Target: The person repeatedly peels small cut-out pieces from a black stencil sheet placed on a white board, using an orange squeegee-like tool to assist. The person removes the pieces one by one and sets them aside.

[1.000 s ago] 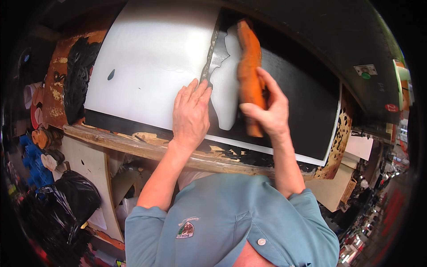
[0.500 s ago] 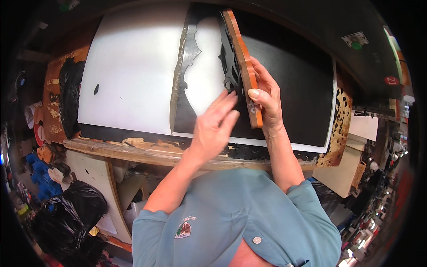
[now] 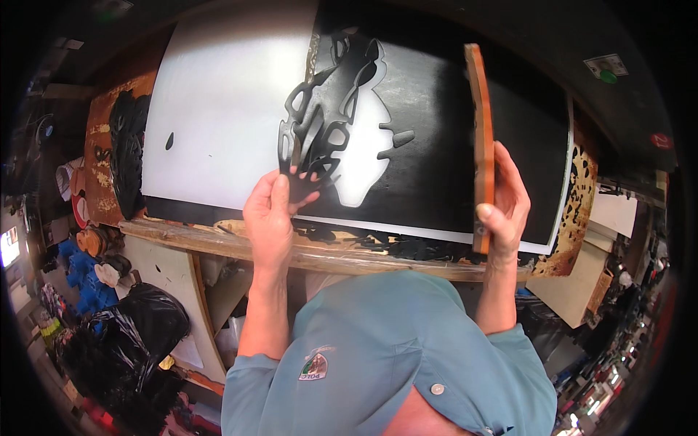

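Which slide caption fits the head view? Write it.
Left hand holds a black cutout; right hand grips an orange block over a black sheet.

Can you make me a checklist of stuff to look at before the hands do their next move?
1. Left hand has the black cutout: ok, it pinches the lower end.
2. Right hand has the orange block: ok, gripped near its lower end.
3. Orange block is away from the left hand: ok, there's a wide gap between them.
4. Black cutout is off the black sheet everywhere: cannot tell, they overlap in this view.
5. White opening in the black sheet is all visible: not ok, the black cutout covers part of it.
6. Orange block's broad faces are clean: cannot tell, it's seen nearly edge-on.
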Demonstrator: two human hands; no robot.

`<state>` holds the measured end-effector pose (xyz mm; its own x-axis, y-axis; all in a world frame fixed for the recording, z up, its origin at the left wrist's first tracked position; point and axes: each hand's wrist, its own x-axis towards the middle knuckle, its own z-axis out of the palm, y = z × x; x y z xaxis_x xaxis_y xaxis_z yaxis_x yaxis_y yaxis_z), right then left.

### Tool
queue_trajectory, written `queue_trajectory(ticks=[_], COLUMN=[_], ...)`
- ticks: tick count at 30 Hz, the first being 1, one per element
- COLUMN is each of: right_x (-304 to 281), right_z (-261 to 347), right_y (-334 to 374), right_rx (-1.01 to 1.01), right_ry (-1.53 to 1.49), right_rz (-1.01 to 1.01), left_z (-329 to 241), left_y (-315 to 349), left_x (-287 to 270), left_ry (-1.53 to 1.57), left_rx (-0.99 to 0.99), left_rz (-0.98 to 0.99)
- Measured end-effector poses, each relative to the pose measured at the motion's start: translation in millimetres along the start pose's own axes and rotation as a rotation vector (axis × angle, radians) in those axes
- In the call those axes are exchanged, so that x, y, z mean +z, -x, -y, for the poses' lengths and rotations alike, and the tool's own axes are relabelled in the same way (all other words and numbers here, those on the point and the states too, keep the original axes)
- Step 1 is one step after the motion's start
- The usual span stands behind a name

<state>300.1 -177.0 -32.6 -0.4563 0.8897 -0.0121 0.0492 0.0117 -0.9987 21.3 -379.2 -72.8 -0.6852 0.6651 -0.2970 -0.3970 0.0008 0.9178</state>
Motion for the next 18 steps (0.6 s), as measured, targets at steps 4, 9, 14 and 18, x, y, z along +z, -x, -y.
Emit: queue_trajectory(ticks=[4,9,14,18], right_x=[-7,10,66,116], right_z=[-13,-6,7,0], right_y=[18,8,-48,-83], right_rx=[-0.24,-0.441,-0.642,-0.69], right_ry=[0.982,1.113,0.617,0.568], right_rz=[0.056,-0.045,0.131,0.289], left_z=[-2,-4,-3,-6], left_y=[-4,10,23,52], left_x=[6,-7,-14,-17], left_ry=[0.006,-0.111,-0.208,-0.077], left_rx=[-0.039,-0.007,0.066,0.056], left_rz=[0.034,0.017,0.053,0.05])
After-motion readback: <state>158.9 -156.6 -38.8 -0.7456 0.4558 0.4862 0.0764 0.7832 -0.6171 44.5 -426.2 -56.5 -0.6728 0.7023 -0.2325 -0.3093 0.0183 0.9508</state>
